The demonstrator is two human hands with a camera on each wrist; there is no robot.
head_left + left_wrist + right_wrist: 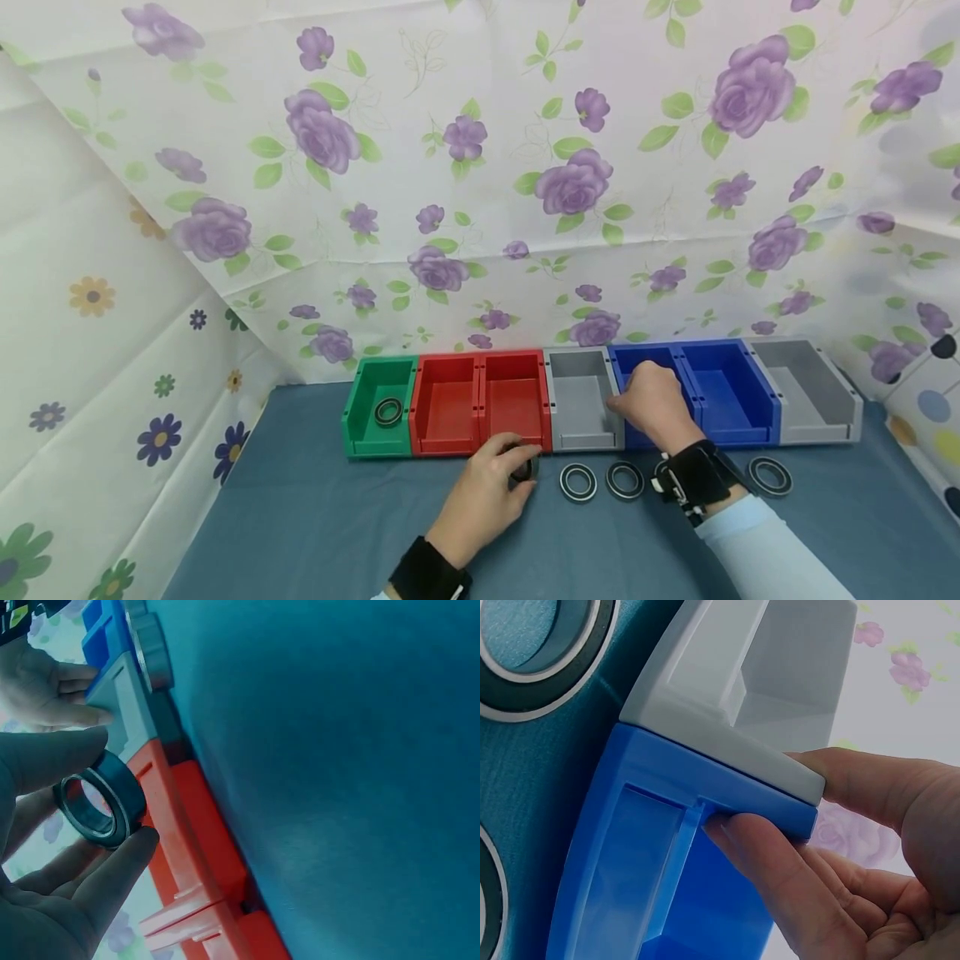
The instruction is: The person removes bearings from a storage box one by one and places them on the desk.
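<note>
A ball bearing (125, 784) is pinched on its outer rim between the thumb and fingers of my left hand (480, 497). It is raised in front of the red bins, its ring face and bore showing in the left wrist view. My right hand (656, 404) grips the adjoining side walls of the middle grey bin (581, 396) and the left blue bin (637, 832). In the right wrist view, the thumb is on the grey side, and a finger reaches over the blue bin's wall. Most of the blue bin is hidden by this hand in the head view.
Before the bin row, loose bearings lie on the blue cloth, including one bearing (564, 483) and another bearing (772, 492); my right wrist partly covers one. The green bin (360, 429) holds a bearing. Red bins (447, 400), another blue bin and a grey bin (821, 435) complete the row.
</note>
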